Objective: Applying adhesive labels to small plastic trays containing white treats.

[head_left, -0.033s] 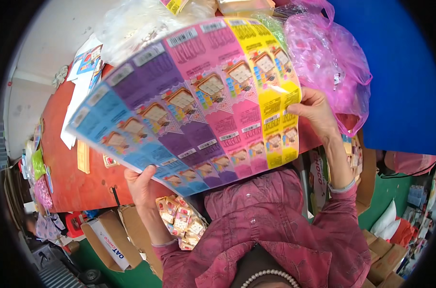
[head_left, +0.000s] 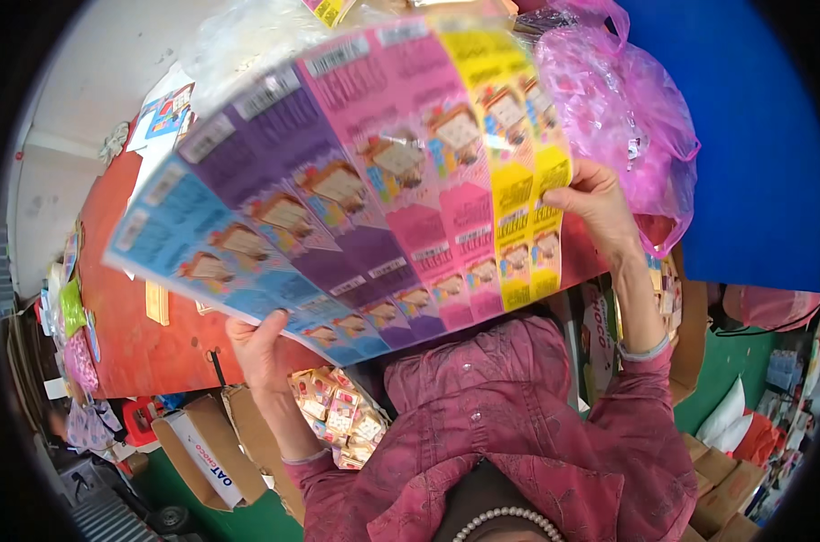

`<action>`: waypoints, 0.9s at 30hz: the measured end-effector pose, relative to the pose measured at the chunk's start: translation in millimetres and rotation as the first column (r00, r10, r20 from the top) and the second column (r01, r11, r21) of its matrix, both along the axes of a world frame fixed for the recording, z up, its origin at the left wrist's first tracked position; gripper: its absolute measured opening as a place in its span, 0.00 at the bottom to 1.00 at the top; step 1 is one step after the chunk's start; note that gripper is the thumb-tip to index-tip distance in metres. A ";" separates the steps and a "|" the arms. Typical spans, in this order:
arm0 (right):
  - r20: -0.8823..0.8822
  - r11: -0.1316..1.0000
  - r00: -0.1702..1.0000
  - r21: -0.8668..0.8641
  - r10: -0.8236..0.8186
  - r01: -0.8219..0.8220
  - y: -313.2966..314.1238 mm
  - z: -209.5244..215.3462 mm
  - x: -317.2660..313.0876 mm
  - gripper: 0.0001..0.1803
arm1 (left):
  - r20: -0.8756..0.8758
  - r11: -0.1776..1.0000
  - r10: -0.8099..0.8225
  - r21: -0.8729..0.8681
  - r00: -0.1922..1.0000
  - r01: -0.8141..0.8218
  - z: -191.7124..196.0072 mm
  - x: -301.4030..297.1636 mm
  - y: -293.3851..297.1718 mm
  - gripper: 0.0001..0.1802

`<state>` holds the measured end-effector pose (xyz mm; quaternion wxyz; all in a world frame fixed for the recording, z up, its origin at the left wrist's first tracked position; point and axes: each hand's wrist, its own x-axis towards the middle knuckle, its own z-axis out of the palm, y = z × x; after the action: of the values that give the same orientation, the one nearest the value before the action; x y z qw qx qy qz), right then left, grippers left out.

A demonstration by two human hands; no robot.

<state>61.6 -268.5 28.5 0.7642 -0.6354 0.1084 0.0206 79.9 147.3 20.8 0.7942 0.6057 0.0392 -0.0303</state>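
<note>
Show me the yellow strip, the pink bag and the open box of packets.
yellow strip (head_left: 518,181), head view, middle of the strip.
pink bag (head_left: 622,117), head view, middle of the crinkled plastic.
box of packets (head_left: 256,434), head view, left cardboard wall.

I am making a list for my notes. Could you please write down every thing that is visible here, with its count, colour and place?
large glossy printed sheet: one, striped blue, purple, pink and yellow, held up in the centre
pink thin plastic bag: one, pink, upper right, behind the sheet
red flat table top: one, red, left side under the sheet
open brown cardboard box of small packets: one, brown with colourful packets, below the sheet
small brown cardboard carton: one, brown and white, lower left on the floor
left hand: one, gripping the sheet's lower edge
right hand: one, gripping the sheet's yellow edge
</note>
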 end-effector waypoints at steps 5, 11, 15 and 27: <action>0.376 0.979 0.914 -0.068 -0.152 0.191 -4.9 43.5 17.9 0.12 | 0.247 0.990 0.069 0.106 0.966 -0.098 63.2 21.4 -15.6 0.14; 0.476 0.879 0.879 -0.436 0.040 0.196 -21.3 39.6 0.1 0.12 | 0.475 0.788 -0.466 0.606 0.746 0.107 70.0 44.3 -3.5 0.14; 0.622 0.931 0.753 -0.363 0.213 0.036 -9.1 -1.1 -32.8 0.05 | 0.459 0.718 -0.529 0.691 0.713 0.088 24.7 9.5 2.0 0.12; 0.345 0.598 0.884 -0.796 0.315 0.098 -13.9 -71.9 -97.2 0.06 | 0.250 0.451 -0.590 0.890 0.768 0.057 -55.2 -54.5 -6.9 0.10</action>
<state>-35.6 -282.4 -43.4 0.4012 -0.8994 -0.1151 -0.1299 25.4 140.4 -34.4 0.3519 0.8886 -0.2942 0.0020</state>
